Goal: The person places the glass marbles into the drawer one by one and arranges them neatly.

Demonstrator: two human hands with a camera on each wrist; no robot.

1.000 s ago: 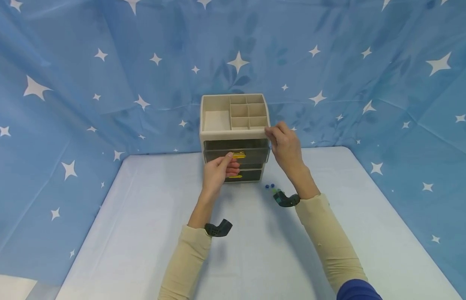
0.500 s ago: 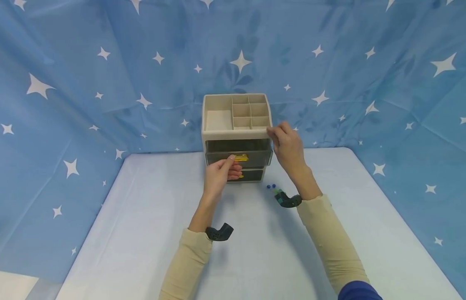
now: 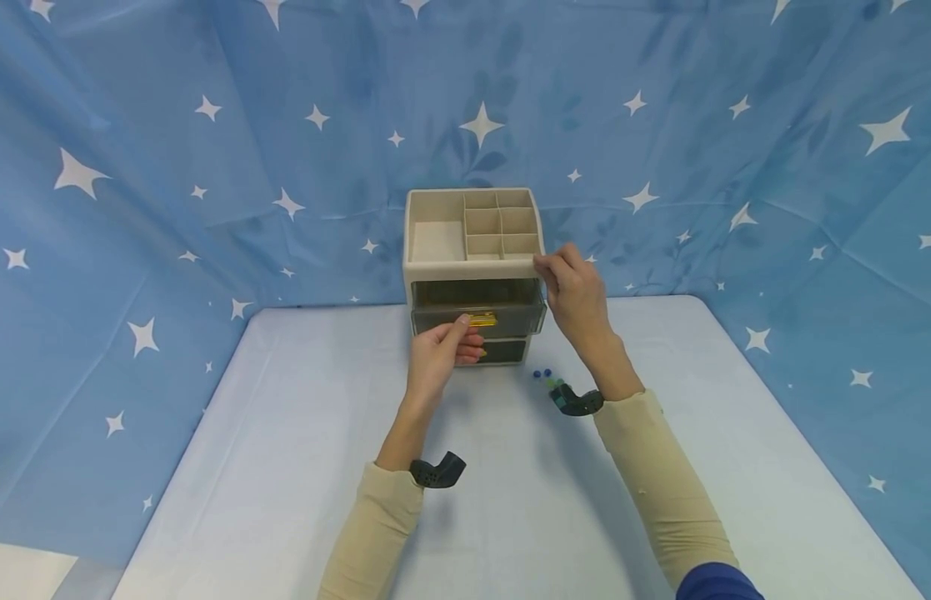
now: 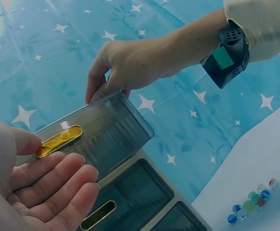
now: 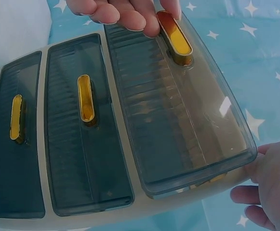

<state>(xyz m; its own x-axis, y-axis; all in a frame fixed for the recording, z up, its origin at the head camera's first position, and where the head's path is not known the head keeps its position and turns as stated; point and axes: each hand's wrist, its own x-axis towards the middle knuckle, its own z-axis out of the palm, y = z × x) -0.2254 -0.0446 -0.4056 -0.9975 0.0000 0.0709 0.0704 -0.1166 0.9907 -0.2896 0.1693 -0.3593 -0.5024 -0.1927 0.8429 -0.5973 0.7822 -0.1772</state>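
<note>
A cream desktop drawer organizer (image 3: 465, 271) stands at the table's back, its dark clear top drawer (image 5: 178, 115) pulled partway out. My left hand (image 3: 435, 358) pinches that drawer's gold handle (image 4: 60, 141) between thumb and forefinger; the other fingers lie below it, curved and palm up in the left wrist view. At the organizer's upper right front corner, my right hand (image 3: 578, 292) grips the edge with thumb and fingertips. Two lower drawers, one with a gold handle (image 5: 86, 100) in the middle, sit flush in the frame.
Several glass marbles (image 4: 232, 219) lie on the white table (image 3: 322, 417) to the right of the organizer, partly behind the right wrist camera (image 3: 576, 400). Divided compartments (image 3: 483, 222) form the organizer's top. A blue starry curtain (image 3: 285, 125) hangs close behind.
The top drawer has slid farther out toward me, with my left hand moving back and slightly down on its handle. My right hand keeps its grip on the corner.
</note>
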